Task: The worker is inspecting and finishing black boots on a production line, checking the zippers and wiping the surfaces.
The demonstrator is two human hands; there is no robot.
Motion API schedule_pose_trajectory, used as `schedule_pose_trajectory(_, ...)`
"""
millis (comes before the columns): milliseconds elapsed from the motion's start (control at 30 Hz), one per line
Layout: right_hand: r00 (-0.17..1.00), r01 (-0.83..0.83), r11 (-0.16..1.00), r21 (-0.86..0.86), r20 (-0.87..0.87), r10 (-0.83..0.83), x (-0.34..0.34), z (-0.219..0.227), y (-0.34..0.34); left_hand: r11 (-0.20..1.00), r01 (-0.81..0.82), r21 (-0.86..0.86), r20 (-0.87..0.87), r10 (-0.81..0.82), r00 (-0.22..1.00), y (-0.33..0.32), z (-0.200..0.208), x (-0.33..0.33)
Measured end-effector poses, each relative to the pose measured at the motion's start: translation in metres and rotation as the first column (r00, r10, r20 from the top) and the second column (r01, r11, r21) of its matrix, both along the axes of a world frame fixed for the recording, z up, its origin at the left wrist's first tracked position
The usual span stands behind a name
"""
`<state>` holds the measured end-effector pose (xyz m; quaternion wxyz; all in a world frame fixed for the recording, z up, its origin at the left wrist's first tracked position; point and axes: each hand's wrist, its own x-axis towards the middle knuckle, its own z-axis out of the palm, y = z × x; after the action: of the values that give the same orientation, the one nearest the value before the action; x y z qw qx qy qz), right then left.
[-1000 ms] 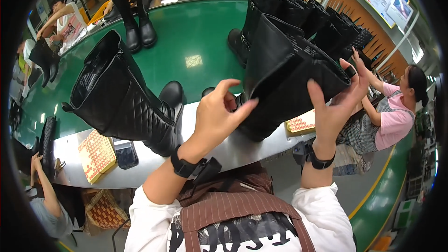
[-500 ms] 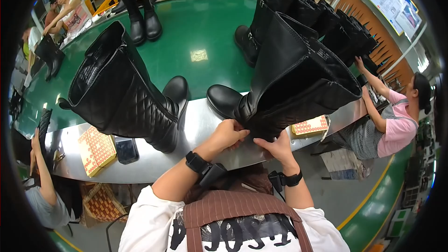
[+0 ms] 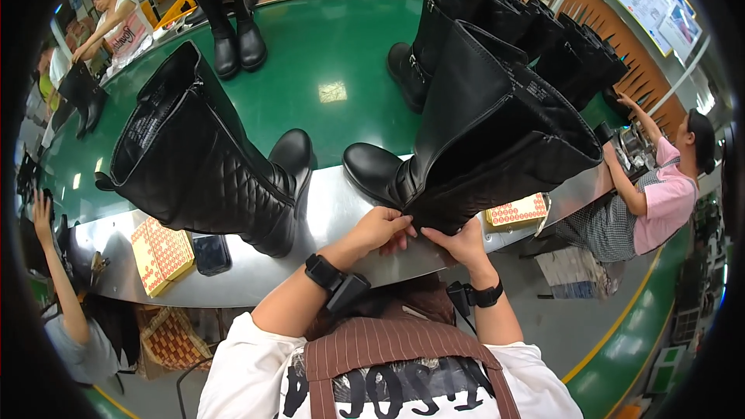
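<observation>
- My left hand point(image 3: 378, 231), to the right of the quilted boot point(image 3: 221, 178), has its thumb and forefinger pinched together low at the ankle of the open boot point(image 3: 458, 116); I cannot tell whether a zip tab sits between them. My other left fingers are loosely curled under.
- My right hand point(image 3: 463, 244), farther right of the quilted boot, lays its thumb against the low back of the open boot. My right fingers go behind the leather, so I cannot tell how tightly they close.
- Pale printed lines show inside the open boot and inside the quilted boot, too small for me to read.
- Big black letters cross my white shirt point(image 3: 248, 365), partly covered by my brown striped apron point(image 3: 403, 341).
- Rows of red round marks cover the yellow box point(image 3: 163, 257), just left of the quilted boot beyond my phone point(image 3: 211, 254). A second yellow box point(image 3: 516, 210), well to the quilted boot's right, has similar marks.
- The open boot stands right of the quilted boot, apart from it, on the same metal ledge point(image 3: 326, 221). It is black and smooth, with a rounded toe pointing toward the quilted boot, a strap at the ankle, and a tall shaft that gapes wide and leans away from the quilted boot.
</observation>
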<state>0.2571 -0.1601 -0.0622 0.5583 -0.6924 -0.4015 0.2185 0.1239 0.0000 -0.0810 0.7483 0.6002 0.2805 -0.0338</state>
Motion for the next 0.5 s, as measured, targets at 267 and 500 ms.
schedule_pose_trajectory(267, 0.972, 0.042, 0.999, 0.03, 0.231, -0.048, -0.004, 0.011, 0.004, 0.903, 0.325, -0.282, 0.356, -0.216, 0.909, 0.011, 0.112, -0.018)
schedule_pose_trajectory(500, 0.951, -0.075, 0.996, -0.053, 0.296, 0.087, 0.002, 0.044, 0.0, 0.95, 0.305, -0.069, 0.341, -0.264, 0.902, 0.004, 0.2, -0.015)
